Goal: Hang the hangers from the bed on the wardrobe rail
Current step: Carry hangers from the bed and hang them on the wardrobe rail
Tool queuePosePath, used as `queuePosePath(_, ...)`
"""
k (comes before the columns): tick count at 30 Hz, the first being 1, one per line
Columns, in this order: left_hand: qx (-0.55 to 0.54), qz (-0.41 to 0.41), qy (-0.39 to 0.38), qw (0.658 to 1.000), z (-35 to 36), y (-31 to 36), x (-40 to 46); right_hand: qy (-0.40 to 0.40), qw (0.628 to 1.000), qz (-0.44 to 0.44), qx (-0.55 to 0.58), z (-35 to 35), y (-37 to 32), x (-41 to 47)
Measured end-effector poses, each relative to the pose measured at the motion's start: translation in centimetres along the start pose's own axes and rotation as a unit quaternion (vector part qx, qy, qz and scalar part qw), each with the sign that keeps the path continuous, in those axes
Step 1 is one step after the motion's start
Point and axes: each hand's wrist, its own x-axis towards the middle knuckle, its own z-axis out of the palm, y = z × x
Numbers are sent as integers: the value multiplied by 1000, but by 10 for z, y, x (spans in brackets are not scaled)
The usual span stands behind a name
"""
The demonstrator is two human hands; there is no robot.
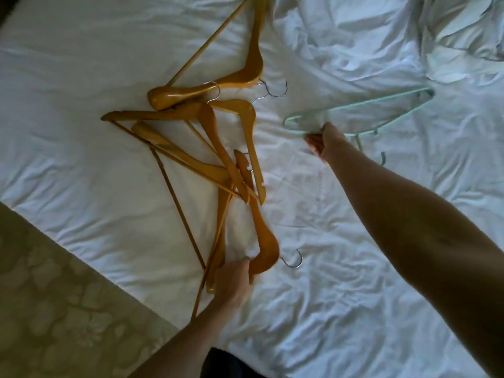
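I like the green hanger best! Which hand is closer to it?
Right. The right hand grips the green hanger; the left hand holds a wooden hanger, well off to its side.

The top wooden hanger (252, 47) runs off the upper edge, its far shoulder unseen; the right hand (323, 143) covers part of the pale green hanger (362, 110), and how its fingers close cannot be told; the left hand (233, 282) hides the near ends of the wooden hangers it grips; the dark-edged cloth (463, 31) at the upper right corner is cropped and too blurred to identify.
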Motion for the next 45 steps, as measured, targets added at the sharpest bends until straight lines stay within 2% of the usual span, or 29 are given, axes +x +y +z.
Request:
queuePosePath(4,-27,30,16,999,-21,8,-21,28,998,-33,-52,-57,61,-61)
queuePosePath(9,-139,35,-18,989,-49,25,-69,10,985,-52,-164,-130,156,-157)
queuePosePath(12,-195,38,-27,980,-64,33,-102,32,974,-88,-204,-160,201,-226)
queuePosePath(16,-268,22,-42,962,-88,42,-154,42,968,-133,-209,-183,233,-312)
queuePosePath(21,-351,-10,-30,936,-115,45,-214,43,955,-193,-221,-194,240,-398)
queuePosePath(23,-404,-30,-19,914,-124,44,-235,33,950,-215,-226,-195,238,-424)
queuePosePath(27,-524,-56,15,850,-137,28,-277,-15,934,-269,-237,-190,235,-471)
queuePosePath(32,-636,-82,90,762,-145,-12,-342,-124,906,-319,-249,-168,237,-531)
queuePosePath(37,-682,-78,158,710,-139,-78,-414,-239,851,-358,-300,-119,257,-590)
queuePosePath(45,-685,-110,288,660,-119,-212,-498,-401,708,-424,-397,2,319,-690)
